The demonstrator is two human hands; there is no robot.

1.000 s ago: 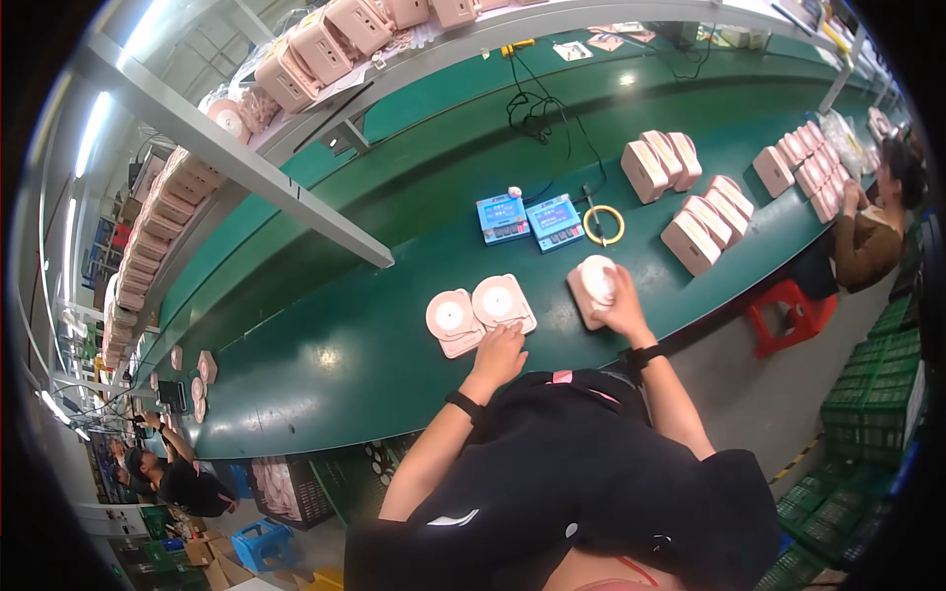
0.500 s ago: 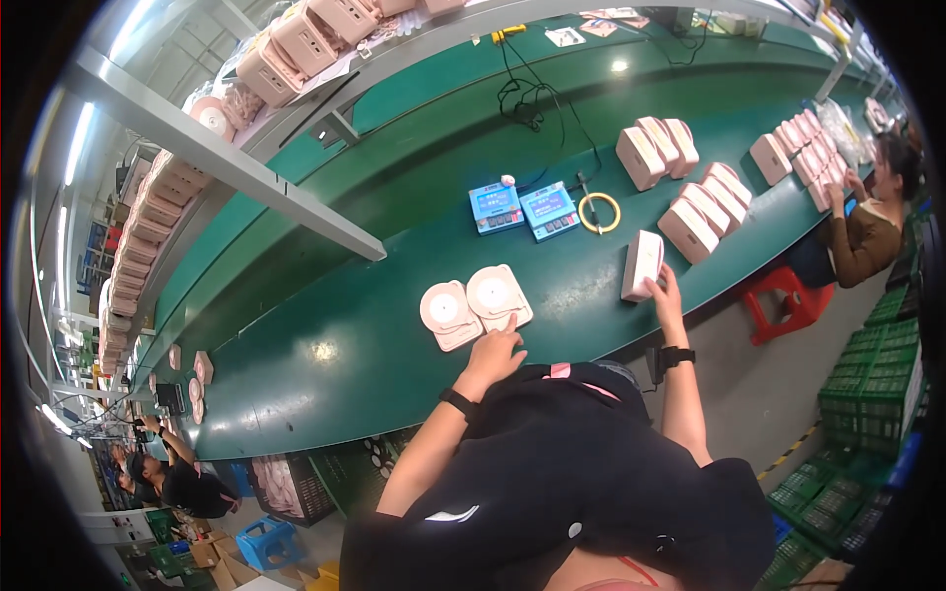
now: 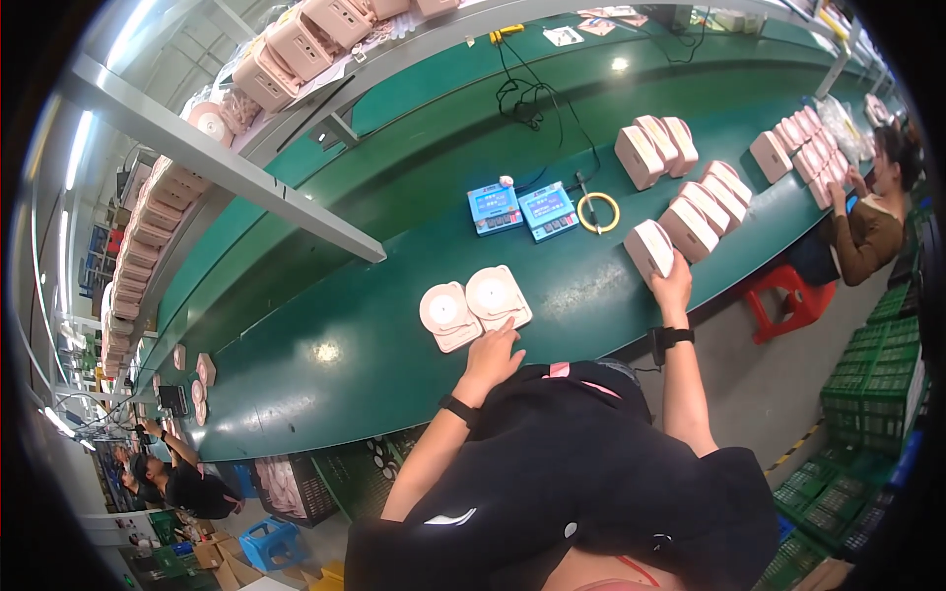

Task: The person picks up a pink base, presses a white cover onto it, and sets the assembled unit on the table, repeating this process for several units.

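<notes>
My right hand point(image 3: 673, 290) grips a pink record-player-shaped unit point(image 3: 646, 247), which stands on its edge on the green workbench point(image 3: 374, 345). Its far side rests close to a row of similar upright pink units point(image 3: 690, 229). Two more of these units lie flat before me, side by side: a left flat unit point(image 3: 443, 313) and a right flat unit point(image 3: 496, 293), each with a round white disc on top. At the near edge of the right one is my left hand point(image 3: 492, 357), fingers stretched out and the fingertips touching it or just beside it.
Two blue control boxes point(image 3: 495, 210) with cables and a yellow ring point(image 3: 599, 213) lie behind the flat units. Another upright group point(image 3: 655, 153) stands beyond. A co-worker point(image 3: 872, 212) sits at the right near a red stool point(image 3: 788, 300). A grey metal beam point(image 3: 246, 177) crosses at upper left.
My right hand has turned the upright unit and shifted it slightly toward the row behind it, its grip now round the near end. My left hand has barely moved.
</notes>
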